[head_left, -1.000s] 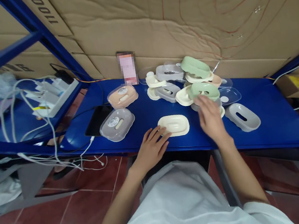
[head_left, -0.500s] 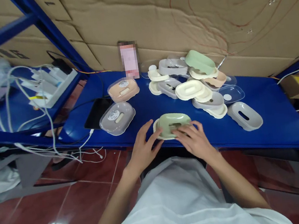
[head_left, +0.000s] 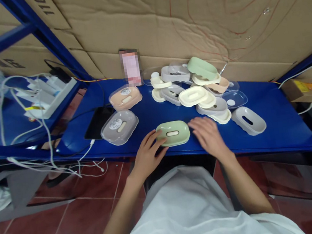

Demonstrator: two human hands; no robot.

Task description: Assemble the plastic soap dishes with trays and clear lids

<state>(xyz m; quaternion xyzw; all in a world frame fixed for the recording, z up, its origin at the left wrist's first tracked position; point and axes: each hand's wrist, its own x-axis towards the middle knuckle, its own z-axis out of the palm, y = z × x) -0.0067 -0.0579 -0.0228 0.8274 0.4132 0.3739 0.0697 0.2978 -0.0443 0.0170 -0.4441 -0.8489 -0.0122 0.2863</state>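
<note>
A pale green soap-box shell (head_left: pixel 173 133) sits over a cream tray at the front edge of the blue shelf (head_left: pixel 280 130). My left hand (head_left: pixel 148 153) rests against its left end, fingers touching it. To the right of the box, my right hand (head_left: pixel 208 134) hovers with fingers spread, holding nothing. Behind them lies a heap of soap-box parts (head_left: pixel 198 87) in cream, grey, green and peach. Two closed boxes with clear lids, one grey (head_left: pixel 119 126) and one peach (head_left: pixel 125 97), lie to the left.
A black tablet (head_left: pixel 98 122) lies at the shelf's left end with a white cable. A white power strip (head_left: pixel 50 94) with several cords sits on the lower left shelf. A lone grey shell (head_left: pixel 248 120) lies at the right. Cardboard lines the back wall.
My right hand took a green shell from the heap, set it on the cream tray, then let go and drew off to the right. My left hand stayed by the tray.
</note>
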